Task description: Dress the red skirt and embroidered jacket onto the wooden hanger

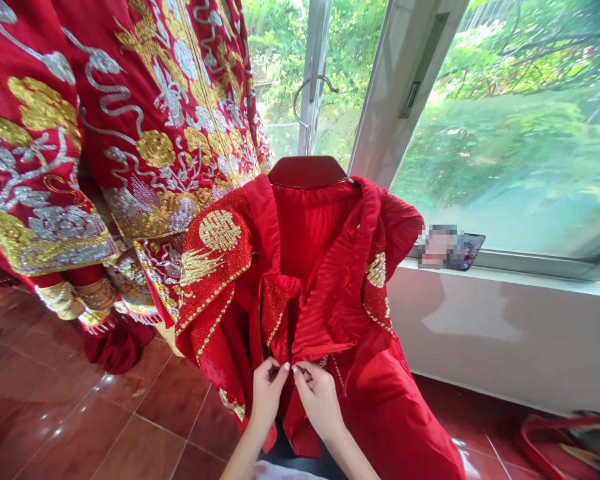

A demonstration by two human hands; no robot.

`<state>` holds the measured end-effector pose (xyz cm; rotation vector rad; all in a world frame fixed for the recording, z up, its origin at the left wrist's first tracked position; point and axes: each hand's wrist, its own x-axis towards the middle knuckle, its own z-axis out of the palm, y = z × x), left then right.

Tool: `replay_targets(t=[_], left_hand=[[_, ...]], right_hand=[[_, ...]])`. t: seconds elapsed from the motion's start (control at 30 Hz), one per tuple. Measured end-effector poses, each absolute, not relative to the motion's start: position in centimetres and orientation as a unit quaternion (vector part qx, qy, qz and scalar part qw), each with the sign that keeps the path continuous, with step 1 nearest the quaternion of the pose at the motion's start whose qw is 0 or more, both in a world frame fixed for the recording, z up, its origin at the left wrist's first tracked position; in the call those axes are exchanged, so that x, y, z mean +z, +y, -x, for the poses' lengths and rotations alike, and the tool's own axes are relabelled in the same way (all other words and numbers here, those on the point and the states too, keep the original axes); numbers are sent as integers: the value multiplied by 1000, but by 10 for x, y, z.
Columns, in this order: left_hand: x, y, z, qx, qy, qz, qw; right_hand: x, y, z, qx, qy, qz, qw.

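Observation:
A red embroidered jacket [400, 393] hangs in front of me on a dark reddish hanger [307, 171] with a wire hook. Gold beading and a gold round emblem trim its shoulder panels, and the collar stands open with its lining showing. Low on the jacket's front opening, my left hand [266, 393] pinches one edge between thumb and fingers. Right beside it, my right hand [319, 395] is closed on the other edge, the fingertips of both hands almost touching. Whatever small fastening may lie between the fingers is hidden.
Red garments with heavy gold and silver embroidery [165, 120] hang close at the left. A phone [467, 252] leans on the window sill at the right. Behind are window frames [405, 87]; below lies a red tiled floor [145, 440]. A red-framed object [545, 427] stands at lower right.

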<state>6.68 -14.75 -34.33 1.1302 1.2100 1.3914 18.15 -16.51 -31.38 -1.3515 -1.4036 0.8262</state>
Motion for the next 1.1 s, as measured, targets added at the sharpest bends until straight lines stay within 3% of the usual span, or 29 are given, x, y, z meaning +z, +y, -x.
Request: replay_targets(t=[0.17,0.47,0.6,0.77,0.93,1.1], left_hand=[[-343,-152,-62,549,514,-479,452],[-349,-155,-67,552,492,-487,465],[-360,-152,-68,539,481,-514,463],[-365,-146,-64,480,525,-622,328],[-380,-143,-64,444,569,-645,252],[-398,-139,-64,428,612,-627,221]], right_hand=[[-324,-161,-181,382,-572,559,463],[-333,-159,-179,340,-578,591,449],[-331,-155,-178,424,-550,551,464],[-328,-151,-174,558,-404,516,509],[-323,-152,-171,761,-184,430,450],[-316,-151,-157,741,-88,414,521]])
